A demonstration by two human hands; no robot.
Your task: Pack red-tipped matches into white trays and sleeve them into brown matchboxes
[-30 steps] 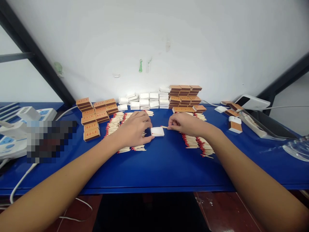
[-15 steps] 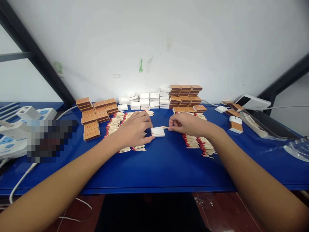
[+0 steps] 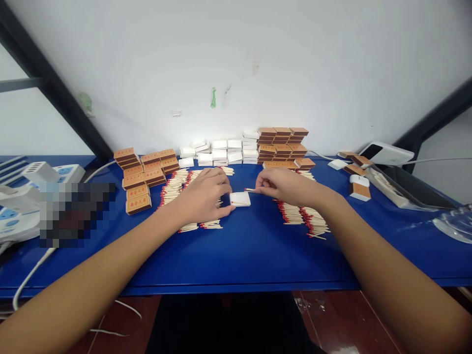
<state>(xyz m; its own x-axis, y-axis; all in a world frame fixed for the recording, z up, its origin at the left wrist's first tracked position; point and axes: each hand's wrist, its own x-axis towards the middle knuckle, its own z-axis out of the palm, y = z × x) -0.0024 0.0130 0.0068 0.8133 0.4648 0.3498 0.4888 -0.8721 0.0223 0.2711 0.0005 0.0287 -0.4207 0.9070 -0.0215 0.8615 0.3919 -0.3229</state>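
My left hand (image 3: 206, 194) holds the left end of a small white matchbox tray (image 3: 243, 197) on the blue table, thumb at the near side and fingers at the far side. A single match lies in the tray, its red head to the left. Just right of the tray, my right hand (image 3: 276, 184) pinches a match (image 3: 249, 190), its red head pointing left toward the tray. Rows of loose matches (image 3: 171, 189) lie around and partly under my left hand. More rows of matches (image 3: 293, 214) lie beside and below my right wrist, which hides part of them.
White trays (image 3: 220, 153) and orange-brown matchboxes (image 3: 282, 150) are stacked along the wall. More matchboxes (image 3: 138, 199) stand at left, near a power strip (image 3: 70, 174) and a blurred-out item. At right are a white device (image 3: 387, 154), a dark case (image 3: 413, 187) and clear plastic (image 3: 455, 226).
The match in my right hand now shows its red head, near the tray's far right corner. My left hand keeps its hold on the tray. The whole view has shifted slightly.
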